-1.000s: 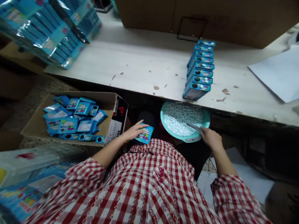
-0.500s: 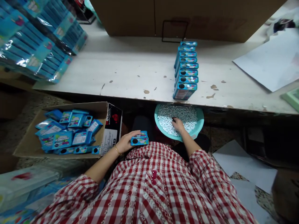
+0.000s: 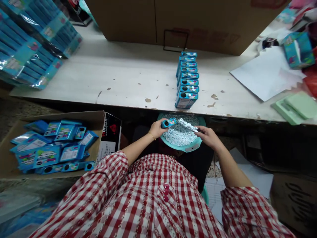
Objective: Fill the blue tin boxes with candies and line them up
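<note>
My left hand (image 3: 156, 129) grips a small blue candy box (image 3: 169, 122), its dark round opening facing up, above the left part of the basin. Pinched in my right hand (image 3: 209, 137) is a narrow scoop heaped with white candies (image 3: 187, 125); the candies hide most of the scoop. Its far end points at the box, with a small gap between them. Below both hands a turquoise basin (image 3: 189, 148) holds many loose white candies (image 3: 179, 136). On the table beyond, a row of upright blue candy boxes (image 3: 187, 100) stands front to back, a few candies on their tops.
Left of me, an open carton (image 3: 101, 145) holds many blue boxes (image 3: 47, 157). Plastic-wrapped box stacks (image 3: 29, 49) stand at the table's left. A large cardboard box (image 3: 138, 23) closes off the back. Paper (image 3: 262, 74) and a green case (image 3: 292, 107) lie right.
My left hand has moved right and up, bringing the blue box over the basin. My right hand has come up out of the candies with the loaded scoop. The view has shifted slightly.
</note>
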Demonstrator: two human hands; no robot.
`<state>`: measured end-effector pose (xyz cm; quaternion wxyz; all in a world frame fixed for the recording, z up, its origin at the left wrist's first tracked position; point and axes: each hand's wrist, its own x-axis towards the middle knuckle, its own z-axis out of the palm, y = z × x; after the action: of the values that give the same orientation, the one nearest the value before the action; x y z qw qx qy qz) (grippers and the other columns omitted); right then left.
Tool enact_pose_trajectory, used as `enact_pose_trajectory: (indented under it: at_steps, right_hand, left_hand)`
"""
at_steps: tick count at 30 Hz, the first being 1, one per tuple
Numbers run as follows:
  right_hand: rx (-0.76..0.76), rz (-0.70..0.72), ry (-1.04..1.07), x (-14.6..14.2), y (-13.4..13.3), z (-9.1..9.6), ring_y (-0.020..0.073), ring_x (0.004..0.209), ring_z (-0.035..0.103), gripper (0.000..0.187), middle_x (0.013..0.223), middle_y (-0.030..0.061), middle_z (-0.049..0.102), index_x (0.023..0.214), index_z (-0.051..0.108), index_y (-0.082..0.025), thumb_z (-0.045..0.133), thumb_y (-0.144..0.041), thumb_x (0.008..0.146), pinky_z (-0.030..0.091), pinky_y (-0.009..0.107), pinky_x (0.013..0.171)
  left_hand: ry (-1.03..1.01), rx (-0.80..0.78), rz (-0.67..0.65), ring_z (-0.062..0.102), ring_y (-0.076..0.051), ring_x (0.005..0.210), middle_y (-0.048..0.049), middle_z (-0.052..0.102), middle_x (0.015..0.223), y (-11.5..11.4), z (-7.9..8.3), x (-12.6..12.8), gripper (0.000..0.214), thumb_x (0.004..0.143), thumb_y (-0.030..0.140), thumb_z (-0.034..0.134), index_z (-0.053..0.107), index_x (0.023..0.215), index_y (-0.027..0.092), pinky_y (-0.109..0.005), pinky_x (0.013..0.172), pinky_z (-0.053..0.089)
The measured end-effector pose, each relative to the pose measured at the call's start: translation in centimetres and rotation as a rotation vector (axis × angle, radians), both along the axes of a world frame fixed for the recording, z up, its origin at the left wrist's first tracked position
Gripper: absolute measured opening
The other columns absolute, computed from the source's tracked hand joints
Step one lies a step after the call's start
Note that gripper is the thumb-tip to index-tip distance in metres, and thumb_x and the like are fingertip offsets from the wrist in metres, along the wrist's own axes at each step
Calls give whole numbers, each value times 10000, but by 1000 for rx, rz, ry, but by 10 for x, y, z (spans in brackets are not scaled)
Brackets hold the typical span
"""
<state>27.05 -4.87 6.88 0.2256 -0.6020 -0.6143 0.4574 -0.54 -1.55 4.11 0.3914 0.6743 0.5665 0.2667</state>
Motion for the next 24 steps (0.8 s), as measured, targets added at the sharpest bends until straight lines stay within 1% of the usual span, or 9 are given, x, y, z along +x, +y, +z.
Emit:
enact_pose_trajectory:
  at_steps: [2,4,8,12,15,18,21,23,24]
  right_hand:
    - [-21,55,-47,1,1,16,165,719,562,389,845,39,656,1024,638,-141,548,-374,724,442,259,655]
    - [-39,139,-143,-2,5,29,165,725,569,352,843,30,665,1006,654,-152,539,-347,736,439,252,662]
    - [-34,249,-505,-18,14,53,184,809,588,295,871,30,678,998,673,-212,559,-314,746,425,246,705]
    - [-57,323,-830,-43,23,72,251,905,592,347,974,75,664,1087,640,-265,544,-369,770,428,322,755]
    - [-46,384,-960,-65,26,81,284,921,591,341,1006,124,645,1088,633,-236,515,-364,794,428,373,766]
    - [-31,405,-1015,-76,24,91,276,909,596,308,984,145,638,1060,628,-190,499,-321,813,425,381,778]
    - [8,385,-1015,-62,15,96,269,912,597,291,1010,128,632,1066,607,-207,458,-315,841,424,388,786]
    - [17,338,-1002,-40,8,88,261,920,596,301,1057,113,623,1092,583,-233,438,-349,856,427,378,784]
    - [3,307,-1002,-28,5,80,256,922,597,308,1076,109,618,1105,572,-240,438,-367,858,430,369,781]
  left_hand:
    - [82,-25,-44,632,-210,897,-42,681,951,4,-1,14,455,630,191,673,613,1080,175,-283,821,483]
    - [138,-36,-83,623,-231,931,-43,679,974,4,-1,26,469,628,185,667,617,1095,193,-298,843,476]
    - [199,-34,-130,594,-261,994,-52,662,1042,1,-5,40,499,643,180,645,598,1140,207,-341,893,450]
    - [190,-26,-131,575,-255,1021,-50,652,1066,-1,-13,42,488,633,150,642,610,1115,220,-352,938,415]
    - [197,-21,-126,564,-264,1042,-61,643,1094,-1,-16,43,496,630,143,642,606,1119,213,-369,956,400]
    - [199,-10,-127,561,-266,1056,-63,637,1111,-1,-15,44,495,641,144,631,597,1131,209,-377,962,400]
    - [126,2,-107,566,-252,1050,-57,638,1106,0,-14,39,474,628,130,641,613,1095,202,-364,963,405]
    - [11,-17,-56,582,-236,1011,-57,649,1067,2,-17,31,453,610,142,663,623,1059,185,-356,940,424]
    - [-72,-50,-8,591,-229,978,-56,657,1030,3,-19,27,442,596,156,677,626,1035,171,-358,924,436]
